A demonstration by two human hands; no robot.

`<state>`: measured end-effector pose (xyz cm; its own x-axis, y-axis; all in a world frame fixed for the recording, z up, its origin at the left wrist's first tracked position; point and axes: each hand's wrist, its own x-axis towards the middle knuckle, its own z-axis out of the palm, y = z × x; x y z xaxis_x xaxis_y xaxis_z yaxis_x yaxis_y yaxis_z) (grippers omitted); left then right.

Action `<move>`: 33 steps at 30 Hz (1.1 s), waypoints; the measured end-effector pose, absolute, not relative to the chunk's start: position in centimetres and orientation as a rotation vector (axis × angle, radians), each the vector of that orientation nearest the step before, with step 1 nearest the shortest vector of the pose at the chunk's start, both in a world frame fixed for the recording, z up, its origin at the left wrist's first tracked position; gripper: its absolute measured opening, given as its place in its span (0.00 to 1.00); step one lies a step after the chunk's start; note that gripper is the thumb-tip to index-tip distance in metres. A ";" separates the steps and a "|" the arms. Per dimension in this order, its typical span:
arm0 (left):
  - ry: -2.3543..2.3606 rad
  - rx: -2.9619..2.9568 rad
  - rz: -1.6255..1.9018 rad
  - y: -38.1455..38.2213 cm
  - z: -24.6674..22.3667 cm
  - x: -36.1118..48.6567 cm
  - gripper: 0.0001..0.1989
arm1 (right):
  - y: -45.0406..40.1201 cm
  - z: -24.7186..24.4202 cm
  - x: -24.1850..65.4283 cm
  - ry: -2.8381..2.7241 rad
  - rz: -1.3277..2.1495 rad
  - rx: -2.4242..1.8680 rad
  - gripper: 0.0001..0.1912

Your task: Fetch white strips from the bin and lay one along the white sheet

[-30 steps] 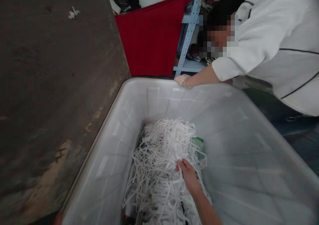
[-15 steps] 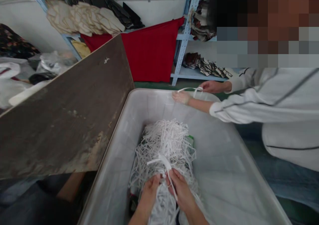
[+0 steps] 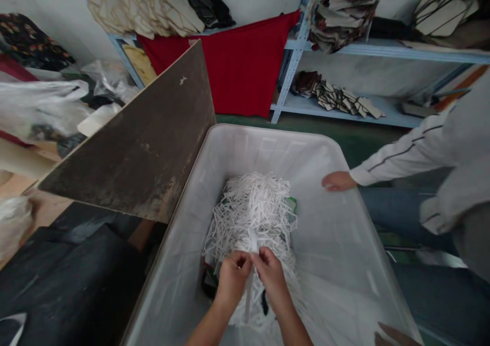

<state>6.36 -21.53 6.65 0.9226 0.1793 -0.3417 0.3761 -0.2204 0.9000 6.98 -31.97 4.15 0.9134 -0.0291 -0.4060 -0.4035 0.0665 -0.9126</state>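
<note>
Two hands are working close together low in the middle of the view, inside a big translucent white plastic bin [image 3: 344,244]. The left hand [image 3: 232,275] and the right hand [image 3: 270,274] are nearly touching, and the fingers of both are pinching one white strip [image 3: 249,279] that is hanging straight down between them. That strip is rising out of the near edge of a tangled pile of white strips [image 3: 252,211], which is lying in the middle of the bin's floor. Something green [image 3: 292,203] is peeking out at the pile's right edge, and dark items are showing under its near-left side.

Another person in a white sleeve [image 3: 398,154] is standing to the right of the bin, resting a hand [image 3: 337,181] on its right rim, well apart from the pile.

A worn dark board [image 3: 141,142] is lying slanted just left of the bin, touching or overlapping its left rim. A red cloth [image 3: 241,65] is hanging behind the bin's far end from light blue shelving [image 3: 294,55], which is carrying stacks of flat cut pieces [image 3: 145,9]. Clear plastic bags [image 3: 42,103] are lying at the far left.
</note>
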 end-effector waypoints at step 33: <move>0.636 1.485 -0.313 -19.6 12.8 3.9 0.13 | -30.1 9.8 5.4 0.237 0.389 -1.623 0.10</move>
<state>3.89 -19.55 12.80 0.8006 0.1850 -0.5699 0.5646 0.0860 0.8209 5.42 -30.13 9.84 0.9185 0.0787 -0.3876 -0.3803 -0.0927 -0.9202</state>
